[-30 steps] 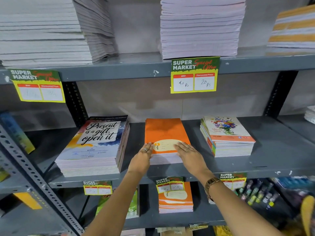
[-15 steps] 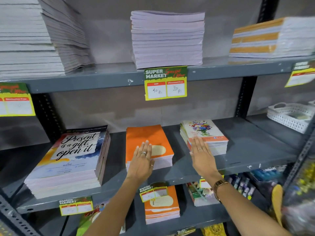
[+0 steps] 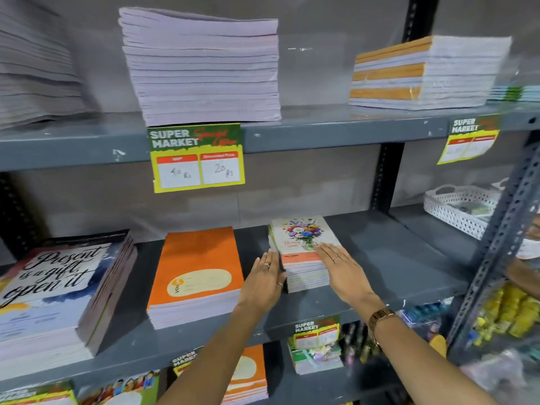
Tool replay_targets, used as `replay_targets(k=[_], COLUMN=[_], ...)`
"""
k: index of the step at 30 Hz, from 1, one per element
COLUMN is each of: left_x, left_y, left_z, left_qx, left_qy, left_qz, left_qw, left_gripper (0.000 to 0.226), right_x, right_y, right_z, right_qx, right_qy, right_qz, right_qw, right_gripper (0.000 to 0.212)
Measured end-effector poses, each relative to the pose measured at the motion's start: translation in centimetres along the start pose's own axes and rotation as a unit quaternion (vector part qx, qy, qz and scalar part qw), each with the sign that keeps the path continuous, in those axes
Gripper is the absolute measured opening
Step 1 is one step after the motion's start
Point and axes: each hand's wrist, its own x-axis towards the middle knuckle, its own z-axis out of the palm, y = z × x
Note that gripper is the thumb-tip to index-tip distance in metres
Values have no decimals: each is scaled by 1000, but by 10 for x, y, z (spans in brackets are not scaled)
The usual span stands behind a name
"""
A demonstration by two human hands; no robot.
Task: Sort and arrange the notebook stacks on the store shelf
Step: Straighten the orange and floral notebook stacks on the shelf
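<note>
- Floral notebook stack [image 3: 304, 255], middle shelf [image 3: 409, 276], at 3 o'clock from the orange stack [image 3: 195, 276].
- Left hand [image 3: 264, 283] flat against the stack's 9 o'clock edge; right hand [image 3: 343, 271] flat on its 3 o'clock corner. Both are spread, grasping nothing.
- Risk: uneven side pressure could shear the upper notebooks, fanning them toward 12 o'clock.
- Risk: pushing toward 9 o'clock could crowd the orange stack.

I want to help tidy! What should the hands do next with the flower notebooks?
Probably press both palms inward to square the flower-cover notebook stack: the left hand lies flat against its left side, the right hand rests over its front right corner, and the edges look slightly uneven.
</note>
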Motion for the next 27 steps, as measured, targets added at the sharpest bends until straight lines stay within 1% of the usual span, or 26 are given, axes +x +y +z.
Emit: replay_targets(k=[3,8,15,18,23,27], left_x=[1,2,4,4,4,4], left_y=[16,27,33,38,42,43], left_z=[11,19,21,25,28,28], left_qx=[-48,-84,-129,-158,-177,-177], left_qy=[26,69,86,94,100,101], left_qz=[-18,-64,-136,-158,-177,-186], left_qw=[998,992,979,970,963,961], left_gripper=[52,49,55,63,73,73], right_x=[2,3,3,5,8,11], right_y=[12,18,18,17,18,21], right_z=[-1,2,3,4,3,4], right_qx=[5,20,20,37,63,70], right_qy=[2,5,17,11,7,1], right_qz=[-13,-25,-24,-28,-39,-54], right_qw=[1000,999,999,999,997,996], right_gripper=[66,58,50,47,47,47])
